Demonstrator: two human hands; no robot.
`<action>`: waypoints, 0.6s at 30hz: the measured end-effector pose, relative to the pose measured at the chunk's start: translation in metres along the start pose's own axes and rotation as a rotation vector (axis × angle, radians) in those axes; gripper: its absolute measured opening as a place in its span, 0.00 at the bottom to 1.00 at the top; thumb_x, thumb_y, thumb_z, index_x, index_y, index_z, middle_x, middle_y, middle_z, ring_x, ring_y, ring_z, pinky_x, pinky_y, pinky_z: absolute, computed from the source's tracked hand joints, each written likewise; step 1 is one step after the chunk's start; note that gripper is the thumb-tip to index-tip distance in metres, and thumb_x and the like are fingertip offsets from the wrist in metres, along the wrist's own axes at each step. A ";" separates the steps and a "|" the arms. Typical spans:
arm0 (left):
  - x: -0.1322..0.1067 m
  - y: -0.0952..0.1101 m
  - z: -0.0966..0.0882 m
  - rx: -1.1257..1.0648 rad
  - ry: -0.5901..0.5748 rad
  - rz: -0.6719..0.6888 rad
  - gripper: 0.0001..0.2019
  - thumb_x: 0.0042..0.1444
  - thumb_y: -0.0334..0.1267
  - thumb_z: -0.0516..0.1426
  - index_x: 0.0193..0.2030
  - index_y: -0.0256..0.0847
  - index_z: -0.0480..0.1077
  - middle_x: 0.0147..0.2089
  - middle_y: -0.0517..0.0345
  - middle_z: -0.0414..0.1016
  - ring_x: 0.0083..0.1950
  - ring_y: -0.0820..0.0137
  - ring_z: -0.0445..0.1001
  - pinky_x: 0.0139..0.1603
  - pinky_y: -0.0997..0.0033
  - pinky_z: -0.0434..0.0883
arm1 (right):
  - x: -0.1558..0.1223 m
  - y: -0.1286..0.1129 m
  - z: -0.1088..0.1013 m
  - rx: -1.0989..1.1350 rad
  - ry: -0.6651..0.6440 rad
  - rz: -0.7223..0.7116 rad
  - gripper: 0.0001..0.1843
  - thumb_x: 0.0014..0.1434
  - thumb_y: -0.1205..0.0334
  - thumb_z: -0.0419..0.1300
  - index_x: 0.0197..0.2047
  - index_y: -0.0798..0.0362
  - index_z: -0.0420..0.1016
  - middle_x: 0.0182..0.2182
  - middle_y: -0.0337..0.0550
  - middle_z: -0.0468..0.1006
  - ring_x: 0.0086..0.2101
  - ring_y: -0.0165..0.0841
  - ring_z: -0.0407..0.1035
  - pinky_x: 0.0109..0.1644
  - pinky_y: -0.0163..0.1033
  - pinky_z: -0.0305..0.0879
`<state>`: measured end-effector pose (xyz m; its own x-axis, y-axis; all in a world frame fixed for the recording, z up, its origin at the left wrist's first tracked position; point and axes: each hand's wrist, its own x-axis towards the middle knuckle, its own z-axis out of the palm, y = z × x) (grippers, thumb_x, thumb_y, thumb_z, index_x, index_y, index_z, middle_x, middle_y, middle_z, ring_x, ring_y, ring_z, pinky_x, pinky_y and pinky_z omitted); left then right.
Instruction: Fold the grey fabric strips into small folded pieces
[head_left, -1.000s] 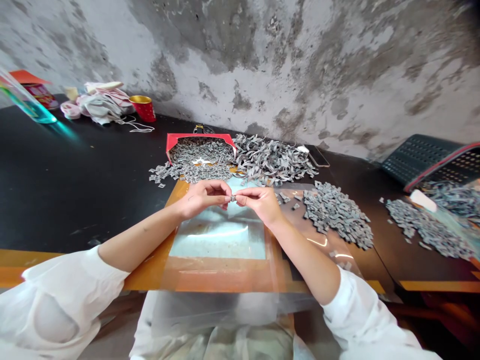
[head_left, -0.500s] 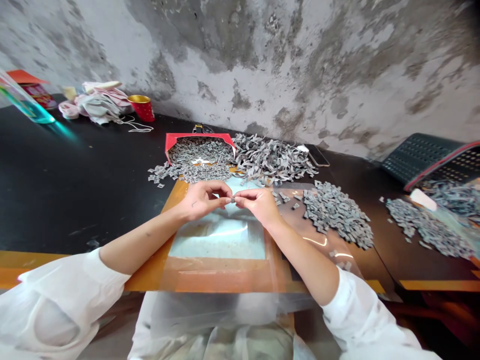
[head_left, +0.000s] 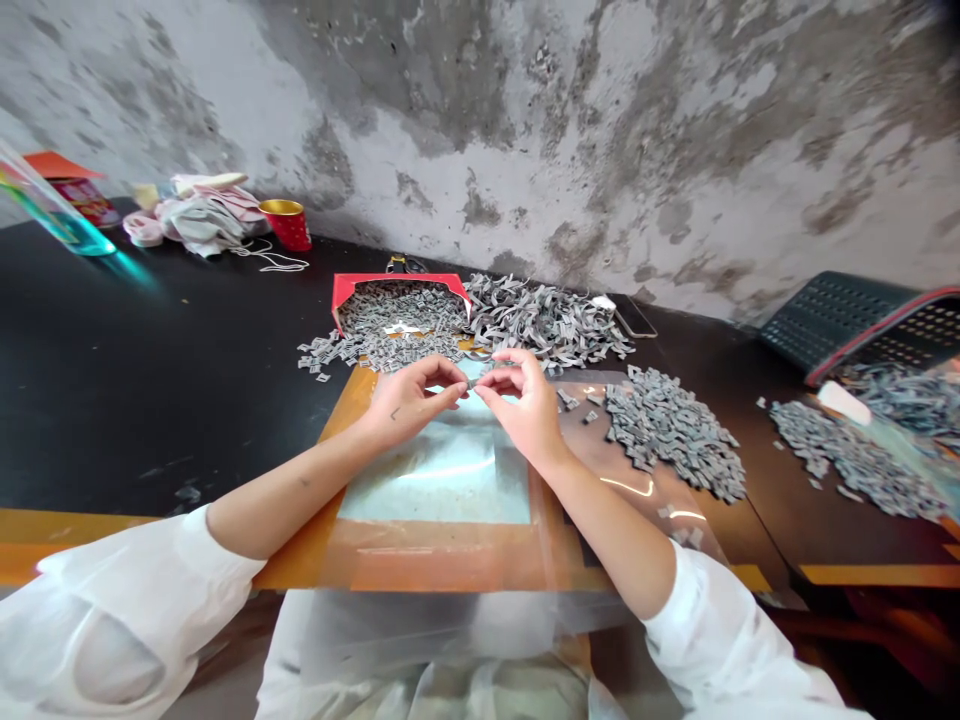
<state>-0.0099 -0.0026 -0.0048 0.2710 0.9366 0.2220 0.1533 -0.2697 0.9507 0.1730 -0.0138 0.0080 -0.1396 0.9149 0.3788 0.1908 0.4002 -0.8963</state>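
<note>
Over the pale blue sheet (head_left: 435,480), my left hand (head_left: 412,400) and my right hand (head_left: 525,405) meet fingertip to fingertip. A small grey piece (head_left: 471,383) is pinched between them, partly covered by the fingers. Its exact shape is too small to make out. Both hands are closed at the thumb and forefinger. Just beyond them, small grey buckle-like pieces (head_left: 405,310) spill out of a red box (head_left: 345,290). Beside that box lies a heap of grey strips (head_left: 547,320). Right of my right hand is a pile of short grey pieces (head_left: 671,430).
Another grey pile (head_left: 855,455) lies farther right, near a tipped dark perforated basket (head_left: 832,320) and a white block (head_left: 845,402). A phone (head_left: 636,318) rests by the wall. At the back left stand a red cup (head_left: 286,226) and bundled cloths (head_left: 199,220).
My right hand has turned and its fingers have lifted into a higher, more curled pinch. The joined fingertips have shifted slightly away from me. The small grey piece stays between both hands.
</note>
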 end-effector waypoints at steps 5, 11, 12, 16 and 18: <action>-0.001 0.001 -0.001 0.146 0.040 0.051 0.14 0.55 0.48 0.60 0.38 0.39 0.73 0.40 0.53 0.76 0.40 0.68 0.75 0.39 0.71 0.75 | 0.000 0.001 0.002 0.004 -0.001 0.040 0.20 0.52 0.62 0.64 0.47 0.47 0.63 0.32 0.37 0.79 0.33 0.30 0.75 0.43 0.38 0.70; -0.001 0.006 -0.004 0.282 0.020 0.091 0.13 0.55 0.46 0.60 0.41 0.40 0.74 0.40 0.54 0.78 0.41 0.69 0.76 0.39 0.74 0.73 | 0.001 0.007 0.002 0.098 -0.072 0.098 0.18 0.51 0.62 0.64 0.38 0.47 0.56 0.29 0.33 0.76 0.27 0.28 0.71 0.37 0.35 0.70; -0.001 0.007 -0.005 0.295 0.011 0.102 0.13 0.56 0.46 0.60 0.42 0.41 0.75 0.40 0.55 0.78 0.40 0.69 0.76 0.38 0.74 0.73 | 0.002 0.008 0.003 0.095 -0.074 0.090 0.18 0.51 0.62 0.63 0.37 0.47 0.55 0.28 0.32 0.75 0.27 0.27 0.71 0.36 0.36 0.70; -0.002 0.014 -0.004 0.338 -0.011 0.171 0.11 0.57 0.44 0.58 0.41 0.42 0.78 0.39 0.55 0.79 0.37 0.71 0.75 0.33 0.78 0.71 | 0.002 0.009 0.004 0.047 -0.071 0.018 0.16 0.50 0.65 0.62 0.35 0.48 0.56 0.29 0.33 0.72 0.29 0.28 0.70 0.39 0.36 0.70; -0.003 0.016 -0.003 0.333 0.030 0.166 0.11 0.56 0.45 0.59 0.38 0.41 0.79 0.37 0.55 0.79 0.36 0.71 0.75 0.31 0.78 0.70 | 0.002 0.008 0.005 0.033 -0.053 -0.008 0.14 0.50 0.66 0.61 0.34 0.48 0.56 0.30 0.33 0.71 0.30 0.28 0.70 0.40 0.37 0.70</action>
<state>-0.0116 -0.0092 0.0103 0.2910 0.8789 0.3780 0.4116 -0.4717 0.7798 0.1700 -0.0091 0.0000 -0.1924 0.9074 0.3736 0.1576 0.4043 -0.9009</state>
